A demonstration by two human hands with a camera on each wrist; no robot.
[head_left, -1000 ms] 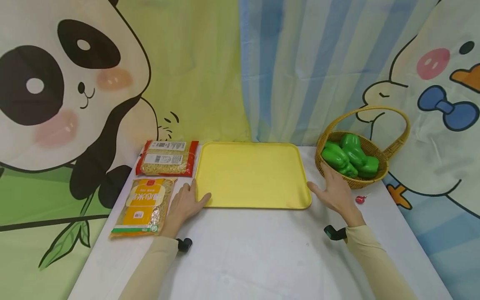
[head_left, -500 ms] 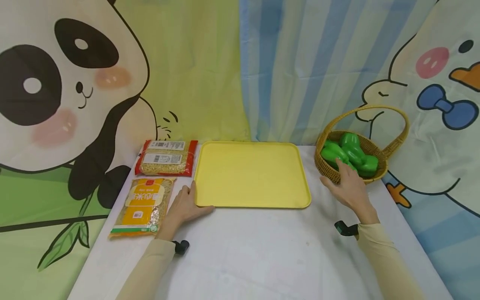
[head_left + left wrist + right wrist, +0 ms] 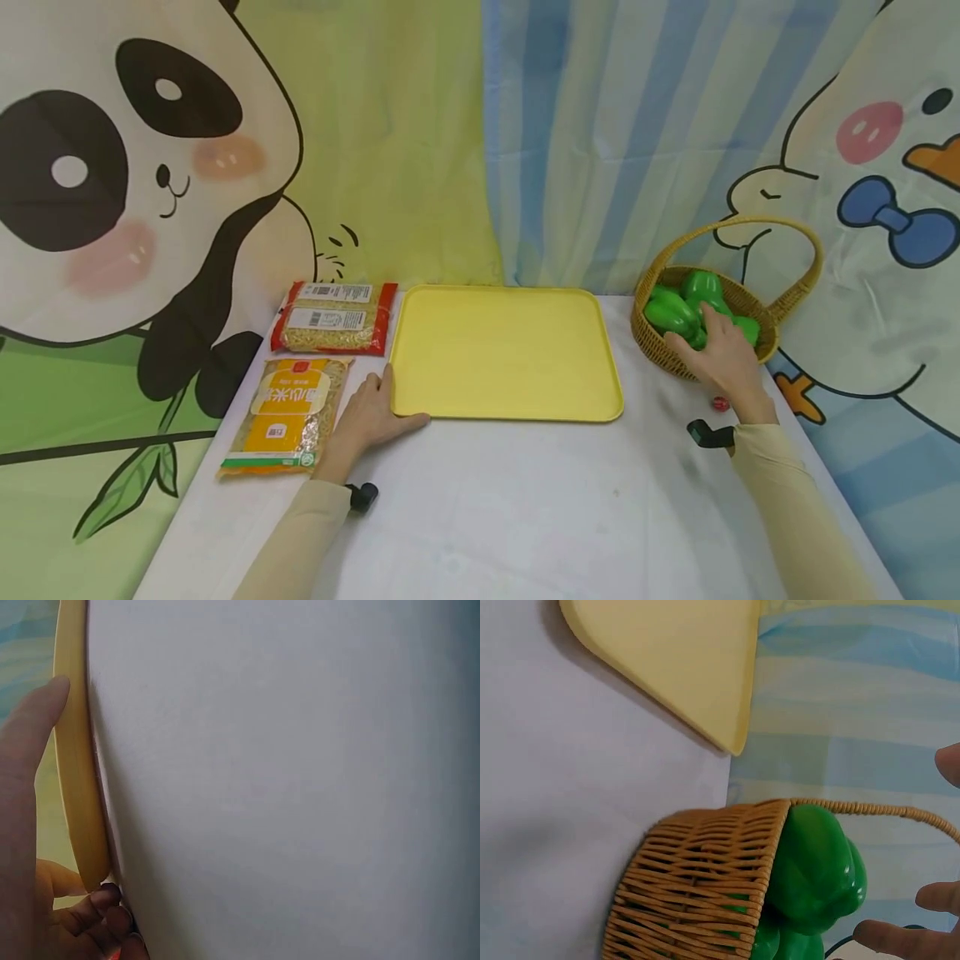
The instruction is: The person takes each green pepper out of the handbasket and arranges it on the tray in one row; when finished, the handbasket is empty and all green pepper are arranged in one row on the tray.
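Observation:
My left hand (image 3: 372, 414) rests at the near left corner of a yellow tray (image 3: 506, 354), its thumb stretched along the front edge. In the left wrist view the thumb lies against the tray's rim (image 3: 75, 765) and other fingertips touch near the corner. Over at the right, my right hand (image 3: 726, 362) hovers above a wicker basket (image 3: 652, 346) holding several green bell peppers (image 3: 670, 313). Its fingers are spread, and the right wrist view shows a gap between them and the nearest bell pepper (image 3: 810, 862).
Two bags of grain lie left of the tray: a red-edged bag (image 3: 330, 329) behind and an orange-labelled bag (image 3: 288, 412) in front. A small red object (image 3: 721, 404) sits by my right wrist. The basket's tall handle (image 3: 750, 220) arches overhead. Printed curtains (image 3: 555, 150) hang behind the table.
My right hand has left the tray's right side and moved right, over the peppers in the basket. The left hand stays at the tray corner, its thumb shifted down onto the front edge.

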